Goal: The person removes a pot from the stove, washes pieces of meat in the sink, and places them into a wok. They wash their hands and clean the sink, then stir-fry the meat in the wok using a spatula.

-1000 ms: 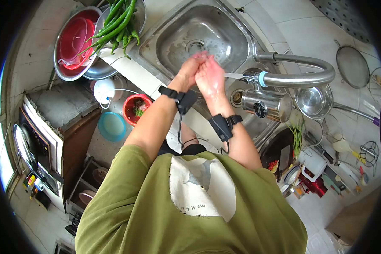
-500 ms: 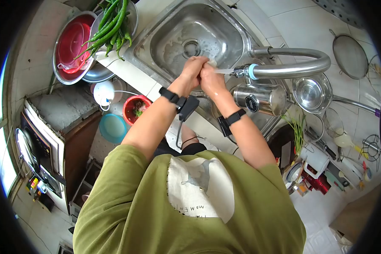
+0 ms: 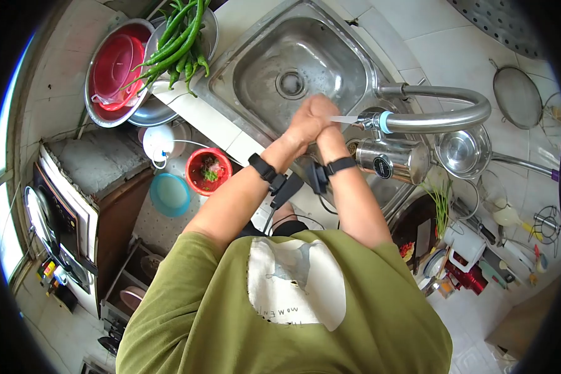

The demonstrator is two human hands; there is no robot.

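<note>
Clasped left grip (image 3: 299, 128) around right grip (image 3: 324, 108) from earlier open palms, above steel sink's (image 3: 340, 70) near edge; received narrow, whitish water stream (image 3: 344, 119) from faucet (image 3: 436, 123). Could not tell right grip's closure.

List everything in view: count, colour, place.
Sink: one, silver, top centre
Faucet: one, silver, right, running
Long peppers: several, green, upper left
Metal basin: one, silver, upper left
Red basins: nested, inside it
Red bowl: one, floor
Basin: one, blue, floor
Saucepan: one, silver, right
Strainer: one, grey, far right
Smaller utensils: many, lower right
Left hand, right hand: together, bare, over sink
</note>
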